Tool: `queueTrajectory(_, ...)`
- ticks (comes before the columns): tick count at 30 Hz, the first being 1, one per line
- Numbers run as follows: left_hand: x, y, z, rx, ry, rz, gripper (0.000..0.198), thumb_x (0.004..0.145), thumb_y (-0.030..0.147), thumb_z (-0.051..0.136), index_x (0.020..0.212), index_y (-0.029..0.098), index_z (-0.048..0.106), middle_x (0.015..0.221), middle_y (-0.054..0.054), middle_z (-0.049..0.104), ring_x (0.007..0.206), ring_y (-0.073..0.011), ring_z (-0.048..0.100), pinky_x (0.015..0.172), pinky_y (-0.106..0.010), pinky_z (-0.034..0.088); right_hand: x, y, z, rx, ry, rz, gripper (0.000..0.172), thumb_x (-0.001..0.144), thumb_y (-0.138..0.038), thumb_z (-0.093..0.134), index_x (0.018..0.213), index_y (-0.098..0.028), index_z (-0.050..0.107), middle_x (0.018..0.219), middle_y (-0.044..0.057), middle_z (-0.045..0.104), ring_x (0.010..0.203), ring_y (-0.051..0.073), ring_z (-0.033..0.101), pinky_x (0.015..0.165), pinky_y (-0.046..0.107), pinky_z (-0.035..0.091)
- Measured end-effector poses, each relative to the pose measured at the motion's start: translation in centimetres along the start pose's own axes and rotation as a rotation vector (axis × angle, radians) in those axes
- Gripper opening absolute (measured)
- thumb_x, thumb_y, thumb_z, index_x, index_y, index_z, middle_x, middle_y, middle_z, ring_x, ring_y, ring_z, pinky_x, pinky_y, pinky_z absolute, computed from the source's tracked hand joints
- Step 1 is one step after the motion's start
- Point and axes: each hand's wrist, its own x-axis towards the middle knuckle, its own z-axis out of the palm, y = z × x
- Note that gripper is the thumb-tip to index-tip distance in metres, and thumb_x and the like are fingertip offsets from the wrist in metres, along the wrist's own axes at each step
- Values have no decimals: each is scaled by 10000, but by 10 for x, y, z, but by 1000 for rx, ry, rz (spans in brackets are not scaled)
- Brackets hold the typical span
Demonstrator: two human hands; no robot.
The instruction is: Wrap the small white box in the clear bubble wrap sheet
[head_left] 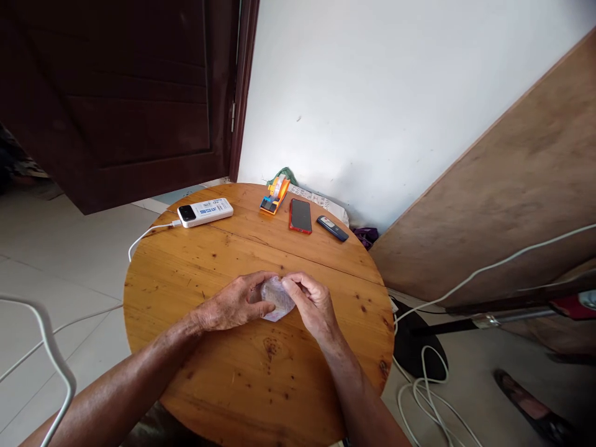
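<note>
A small, crumpled clear plastic packet [278, 299] with a pale lilac tint is between my hands, low over the round wooden table. My left hand [235, 302] curls around its left side, thumb across the front and fingers along the far edge. At the packet's upper right edge, my right hand [313, 301] has thumb and forefinger pinched together, with the other fingers folded in. Whether anything lies inside the plastic I cannot tell.
On the wooden table [223, 366] stand a white power bank [207, 212] with a cable, an orange tape dispenser [275, 194], a red-edged phone [300, 216] and a dark handset [332, 228]. White cables [428, 385] loop on the floor at right, near a person's foot [531, 403].
</note>
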Motion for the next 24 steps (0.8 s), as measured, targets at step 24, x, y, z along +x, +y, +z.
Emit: queueTrajectory(24,9,-11,-2,102,179,-112,519,792,376,593,1230,99,622,994,-87,707,801,-183,643,703,-273,505,-3,0,4,-139,-183,94,271,846,-329,647,1083,-206,695,1057,73,725,944,229,672,822,347,531)
